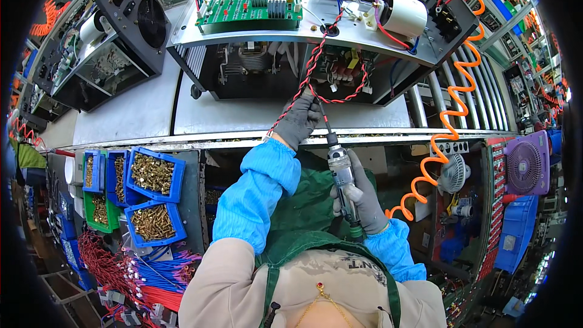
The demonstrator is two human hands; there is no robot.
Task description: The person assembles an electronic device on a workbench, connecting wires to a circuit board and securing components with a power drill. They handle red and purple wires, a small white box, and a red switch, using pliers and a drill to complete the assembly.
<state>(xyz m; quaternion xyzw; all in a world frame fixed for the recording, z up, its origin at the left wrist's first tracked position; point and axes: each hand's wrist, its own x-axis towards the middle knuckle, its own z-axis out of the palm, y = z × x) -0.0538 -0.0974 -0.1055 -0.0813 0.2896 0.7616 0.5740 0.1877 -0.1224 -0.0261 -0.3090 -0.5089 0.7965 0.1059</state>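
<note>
My right hand (368, 197), in a grey glove, is wrapped round a power screwdriver (342, 173). Its long thin bit (327, 118) points away from me to the front of an open metal chassis (243, 37). My left hand (299, 123), also gloved, is closed beside the bit's far end, with red-and-black twisted wires (308, 76) at its fingers. From a hole in the chassis top these wires run down, one branch looping right to a small white connector. The spot where the bit ends is partly hidden by my left fingers.
A green circuit board (252, 0) and a white cylinder (404, 13) sit on the chassis. Another chassis (115, 42) stands left. Blue bins (156, 173) of screws and bundled wires (146, 273) lie lower left. An orange coiled hose (452, 118) hangs right, near rollers (480, 94) and a purple fan (526, 166).
</note>
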